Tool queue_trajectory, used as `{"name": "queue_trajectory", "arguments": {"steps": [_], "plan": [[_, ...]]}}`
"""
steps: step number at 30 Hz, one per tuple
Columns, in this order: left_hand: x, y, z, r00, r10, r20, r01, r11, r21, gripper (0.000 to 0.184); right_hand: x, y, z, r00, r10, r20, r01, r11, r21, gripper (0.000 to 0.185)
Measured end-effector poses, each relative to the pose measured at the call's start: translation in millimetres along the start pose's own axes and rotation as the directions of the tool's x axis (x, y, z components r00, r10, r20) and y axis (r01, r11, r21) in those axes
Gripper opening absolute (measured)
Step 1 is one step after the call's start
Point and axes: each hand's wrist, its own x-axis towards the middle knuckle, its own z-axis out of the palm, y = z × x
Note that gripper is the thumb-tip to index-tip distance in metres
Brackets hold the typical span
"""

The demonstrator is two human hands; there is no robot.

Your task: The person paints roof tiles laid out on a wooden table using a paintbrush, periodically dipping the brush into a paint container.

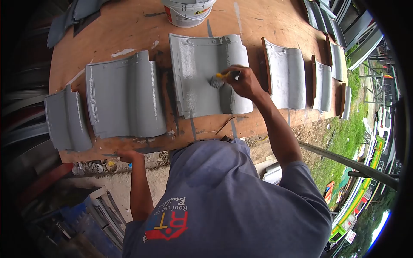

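My right hand [246, 81] is closed around the handle of a paintbrush [216, 81], yellow near its grey, paint-covered bristles. The bristles meet the face of a curved roof tile [198, 77] coated in grey, with wet shine along its left side and raised roll. My left hand [131, 155] is at the near edge of the wooden board [116, 26], below another grey roof tile [122, 96]. Its fingers are small in view and partly hidden, so their grip is unclear.
A white paint bucket [188, 12] stands beyond the middle tile. Farther left lies a smaller-looking grey tile [69, 118]; to the right, a paler tile [287, 77] shows a brown edge, with several more beyond. A metal pole [344, 163] slants across the right side.
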Motion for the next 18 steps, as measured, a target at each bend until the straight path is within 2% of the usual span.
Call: {"name": "queue_trajectory", "arguments": {"steps": [2,3,4,6,7,8,11,14,15,16,18], "plan": [[1.2,2.1,-1.3,1.0,0.009,-0.01,-0.009,1.0,0.005,0.068,21.9,3.0,2.3,0.987,-0.023,-0.159,0.02,1.0,-0.015,0.018],[2.4,1.7,-1.3,1.0,0.003,-0.012,-0.003,1.0,-0.002,0.068,28.9,2.0,3.6,0.973,-0.075,-0.22,0.058,0.995,-0.083,0.02],[3.5,0.2,-0.6,1.0,-0.006,-0.017,0.005,1.0,-0.011,0.069,31.5,0.7,2.6,0.974,-0.082,-0.211,0.066,0.994,-0.082,0.02],[3.4,-0.4,0.4,0.998,-0.01,-0.061,0.01,1.0,0.004,0.069,32.8,-2.1,-1.3,0.923,-0.331,-0.196,0.273,0.922,-0.274,0.022],[1.5,1.8,1.9,0.996,-0.009,-0.092,0.011,1.0,0.02,0.07,22.9,-3.6,1.1,0.954,-0.248,-0.168,0.211,0.955,-0.209,0.024],[-1.0,3.9,1.8,0.994,-0.016,-0.107,0.018,1.0,0.018,0.07,9.5,-6.3,3.6,0.956,-0.251,-0.153,0.218,0.954,-0.206,0.024],[-14.4,11.1,4.5,0.996,-0.048,-0.074,0.046,0.999,-0.023,0.07,-43.2,-26.4,12.2,0.98,-0.174,0.092,0.189,0.962,-0.194,0.022],[-15.3,13.4,2.4,0.992,-0.068,-0.105,0.071,0.997,0.024,0.071,-88.0,-55.2,16.4,0.955,-0.094,0.283,0.122,0.989,-0.085,0.023],[-11.3,10.1,2.1,0.996,-0.047,-0.078,0.048,0.999,0.012,0.071,-95.7,-60.2,13.8,0.934,-0.022,0.356,0.053,0.996,-0.078,0.025],[-7.5,7.8,2.3,0.999,-0.023,-0.044,0.023,1.0,0.002,0.071,-96.0,-62.5,13.3,0.936,-0.016,0.353,0.046,0.996,-0.075,0.025],[-3.2,7.2,1.9,0.998,-0.041,-0.047,0.041,0.999,0.008,0.071,-97.1,-62.9,11.5,0.988,-0.044,0.151,0.049,0.999,-0.025,0.026]]}}
